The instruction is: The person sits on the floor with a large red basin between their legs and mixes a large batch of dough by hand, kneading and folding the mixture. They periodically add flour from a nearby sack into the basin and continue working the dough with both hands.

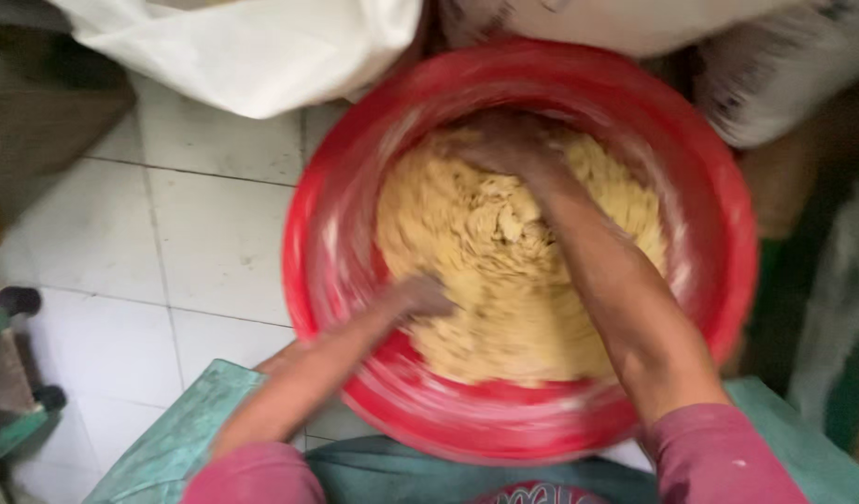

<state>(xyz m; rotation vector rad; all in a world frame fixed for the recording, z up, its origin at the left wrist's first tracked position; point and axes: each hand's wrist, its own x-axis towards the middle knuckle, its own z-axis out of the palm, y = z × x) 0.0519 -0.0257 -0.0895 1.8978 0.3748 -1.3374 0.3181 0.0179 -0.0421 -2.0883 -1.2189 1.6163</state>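
Looking down from my head, a big red plastic basin (341, 201) sits on the white tiled floor (196, 233) right in front of my knees, nearly filled with a crumbly, pale yellow dough (490, 271). Both my hands are in it. My left hand (420, 297) lies at the near left edge of the dough mass, touching it; the picture is blurred there, so I cannot tell how far that grip is open or whether it has hold of anything. My right hand (504, 145) reaches across to the far side of the basin and is pressed down on the dough; its grip is smeared by blur too, so I cannot tell its state. Behind the basin stand a white sack (252, 47) and a second, greyish sack (775, 75).
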